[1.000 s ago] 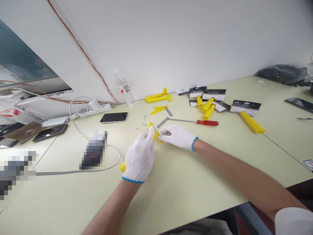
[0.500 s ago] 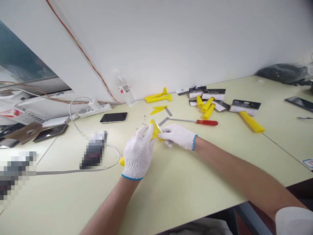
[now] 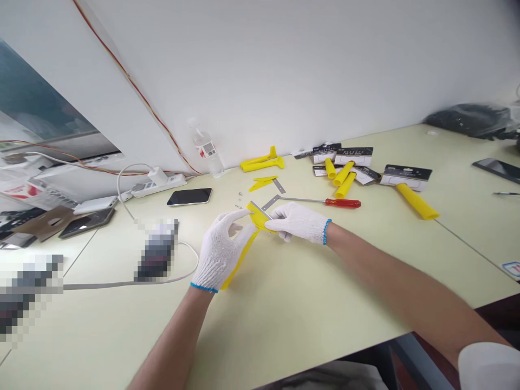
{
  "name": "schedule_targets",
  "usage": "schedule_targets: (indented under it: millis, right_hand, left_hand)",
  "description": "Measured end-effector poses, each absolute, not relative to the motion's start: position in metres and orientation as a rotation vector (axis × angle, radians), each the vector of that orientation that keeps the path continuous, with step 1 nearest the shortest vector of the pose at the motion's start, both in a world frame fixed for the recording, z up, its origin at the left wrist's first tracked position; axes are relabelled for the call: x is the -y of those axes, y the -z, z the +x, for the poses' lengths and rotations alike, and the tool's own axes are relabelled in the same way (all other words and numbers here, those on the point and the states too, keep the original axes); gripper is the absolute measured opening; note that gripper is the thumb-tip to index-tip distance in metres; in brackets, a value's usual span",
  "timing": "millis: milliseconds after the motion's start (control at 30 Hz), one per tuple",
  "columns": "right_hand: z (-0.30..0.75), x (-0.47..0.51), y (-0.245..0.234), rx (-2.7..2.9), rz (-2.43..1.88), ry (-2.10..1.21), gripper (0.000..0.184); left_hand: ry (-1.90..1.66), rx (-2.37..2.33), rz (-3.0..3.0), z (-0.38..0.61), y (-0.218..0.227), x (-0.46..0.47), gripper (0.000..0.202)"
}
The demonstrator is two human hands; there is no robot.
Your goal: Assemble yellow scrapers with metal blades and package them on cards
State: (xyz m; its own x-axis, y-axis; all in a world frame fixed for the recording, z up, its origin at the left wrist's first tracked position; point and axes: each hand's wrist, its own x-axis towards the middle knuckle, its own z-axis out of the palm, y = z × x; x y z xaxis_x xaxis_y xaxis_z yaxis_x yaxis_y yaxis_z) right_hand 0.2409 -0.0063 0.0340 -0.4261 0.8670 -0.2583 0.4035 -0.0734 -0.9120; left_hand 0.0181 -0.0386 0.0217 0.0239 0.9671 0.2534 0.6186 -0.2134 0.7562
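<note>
Both my hands wear white knitted gloves with blue cuffs. Between them is a yellow scraper with a thin metal blade along its head. My left hand grips the left side of the head with thumb and fingers, and the long handle runs down beneath that hand. On the other side my right hand pinches the right end of the head and blade. Just beyond lie a loose grey blade and another blade, near yellow plastic pieces. Several small screws are scattered to the left.
A red-handled screwdriver lies beyond my right hand. Two yellow handles rest by the wall, near a plastic bottle. Carded scrapers sit at the right. A phone and a power strip are on the left.
My left hand has shifted a little left and opened its grip wider around the scraper head. The scraper has turned, so more of its handle shows. My right hand stays at the blade's end.
</note>
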Motion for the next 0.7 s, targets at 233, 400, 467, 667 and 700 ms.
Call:
schedule_targets:
  millis: [233,400,467,667,700]
  right_hand:
    - [0.2356,0.0089,-0.0318,1.810,-1.441,-1.492,0.026]
    - [0.2347,0.0115,-0.0338,1.843,-1.474,-1.490,0.026]
    - [0.2340,0.0132,-0.0354,1.876,-1.482,-1.482,0.027]
    - [0.2310,0.0157,-0.0355,1.887,-1.485,-1.533,0.025]
    - [0.2306,0.0160,-0.0355,1.880,-1.481,-1.543,0.024]
  left_hand:
    - [-1.025,-1.702,1.865,0.0213,-0.0220,0.0407,0.028]
    - [-1.015,-1.733,1.694,0.0202,-0.0228,0.0406,0.025]
    - [-1.031,-1.715,1.595,0.0190,-0.0236,0.0407,0.022]
    - [-0.997,-1.782,1.673,0.0215,-0.0222,0.0415,0.018]
    - [-1.001,-1.798,1.714,0.0219,-0.0211,0.0414,0.018]
